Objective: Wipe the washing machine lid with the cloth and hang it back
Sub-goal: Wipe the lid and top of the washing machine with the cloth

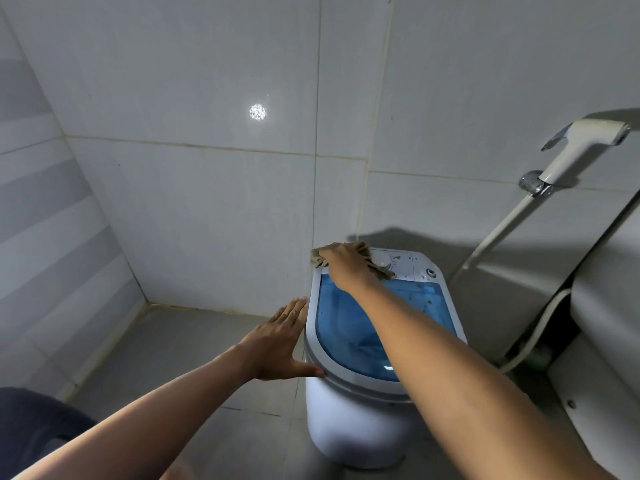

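A: Right hand (341,261), palm down on the cloth (377,268), pressing it against the back panel of the washing machine (349,420). Are the fingers curled round the cloth?

B: Cannot tell; the fingertips are hidden on the far side of the hand. The cloth shows as frayed edges either side of the knuckles. Left hand (280,341): flat, fingers straight, thumb spread, resting against the machine's near left rim and holding nothing.

A: And the lid (346,323)?

B: Just nearer than the right hand, under that forearm. Blue, see-through, with specks on its far right part.

A: Likely faults from here?

B: The cloth sits beside a dial (382,263) and a knob (430,272); a wide stroke could turn a control. The small machine may slide if the bracing left hand lifts. A loosely held cloth could drop behind the machine against the wall (207,202).
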